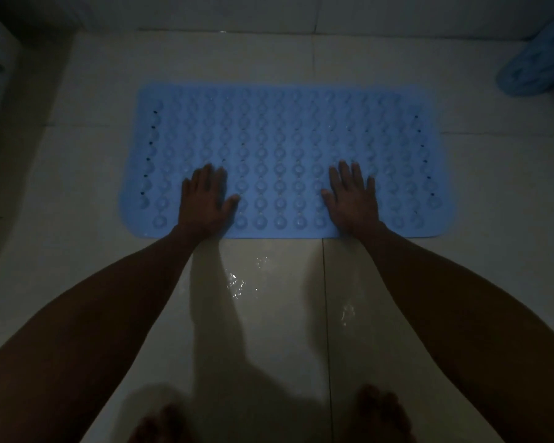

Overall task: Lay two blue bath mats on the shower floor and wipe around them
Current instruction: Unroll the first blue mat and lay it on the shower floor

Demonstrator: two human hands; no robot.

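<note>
Blue bath mat (pixel 285 139) lies flat on the pale tiled shower floor (pixel 77 161) in the upper middle of the frame, its bumps and small holes facing up. Both palms press on its near edge: the left hand (pixel 205 199) left of center, the right hand (pixel 352 199) right of center, fingers spread and flat, gripping nothing. Bare forearms run down to the lower corners. Water glints on the tiles (pixel 237 282) below the mat. A second blue mat (pixel 538 65) sits bunched in the upper right corner. Toes (pixel 378 410) show at the bottom edge.
</note>
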